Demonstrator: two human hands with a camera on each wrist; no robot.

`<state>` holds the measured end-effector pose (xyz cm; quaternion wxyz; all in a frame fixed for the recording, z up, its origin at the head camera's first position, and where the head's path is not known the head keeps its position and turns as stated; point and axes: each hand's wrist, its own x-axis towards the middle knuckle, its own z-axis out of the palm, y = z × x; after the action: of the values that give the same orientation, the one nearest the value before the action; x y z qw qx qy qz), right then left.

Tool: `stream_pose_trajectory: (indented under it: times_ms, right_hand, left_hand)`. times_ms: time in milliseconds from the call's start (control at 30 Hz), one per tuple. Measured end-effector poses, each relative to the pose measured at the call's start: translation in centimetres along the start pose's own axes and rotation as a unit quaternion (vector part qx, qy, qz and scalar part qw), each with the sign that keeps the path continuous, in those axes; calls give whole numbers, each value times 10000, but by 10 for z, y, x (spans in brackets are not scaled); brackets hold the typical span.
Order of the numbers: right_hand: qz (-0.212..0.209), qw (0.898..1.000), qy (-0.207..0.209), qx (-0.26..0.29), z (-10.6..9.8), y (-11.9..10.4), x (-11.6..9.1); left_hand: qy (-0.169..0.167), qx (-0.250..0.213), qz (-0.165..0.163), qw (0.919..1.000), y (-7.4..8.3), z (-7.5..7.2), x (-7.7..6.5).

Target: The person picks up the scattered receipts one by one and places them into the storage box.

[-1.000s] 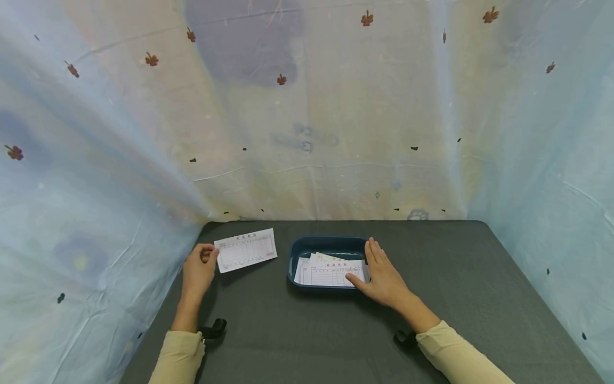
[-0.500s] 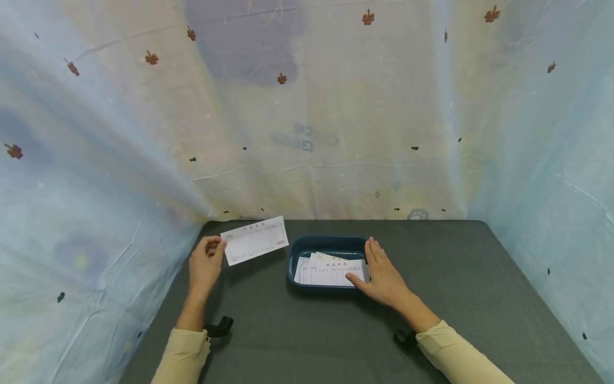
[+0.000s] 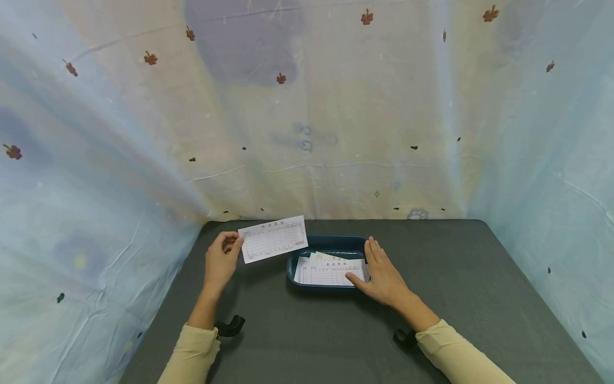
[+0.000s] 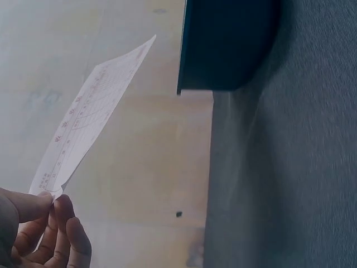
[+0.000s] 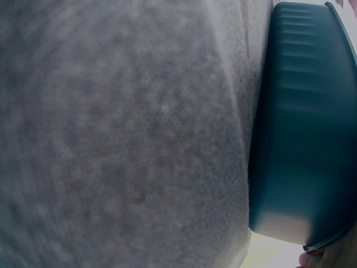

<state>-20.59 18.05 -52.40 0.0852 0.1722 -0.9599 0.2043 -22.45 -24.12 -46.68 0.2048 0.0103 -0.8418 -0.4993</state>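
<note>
My left hand (image 3: 222,260) pinches the left end of a white printed receipt slip (image 3: 274,239) between thumb and fingers. The slip is tilted and raised, its right end overlapping the left rim of a dark blue tray (image 3: 336,244) in the head view. Seen from the left wrist, the slip (image 4: 92,120) slants up from the fingertips, beside the tray wall (image 4: 228,44). Inside the tray lie several similar slips (image 3: 331,275), one yellowish. My right hand (image 3: 386,282) rests at the tray's right end, fingers straight, thumb over the slips. The right wrist view shows the tray's outer side (image 5: 307,128).
The tray stands on a dark grey cloth-covered table (image 3: 307,336). A pale patterned curtain (image 3: 336,117) hangs behind the table and along both sides. Black straps (image 3: 231,326) show at both wrists.
My left hand has carried the receipt slip rightward and slightly up, from left of the tray to its left rim. My right hand and the tray have stayed in place.
</note>
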Motion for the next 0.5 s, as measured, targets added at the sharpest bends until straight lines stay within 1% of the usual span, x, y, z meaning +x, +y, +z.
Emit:
stream_pose_trajectory:
  times_ms: [233, 500]
  right_hand:
    - [54, 10000, -4, -32, -1, -1, 1]
    - [50, 10000, -4, -46, -1, -1, 1]
  left_hand:
    - [-225, -74, 79, 9997, 9, 13, -2]
    - [-533, -183, 247, 9981, 16, 33, -3]
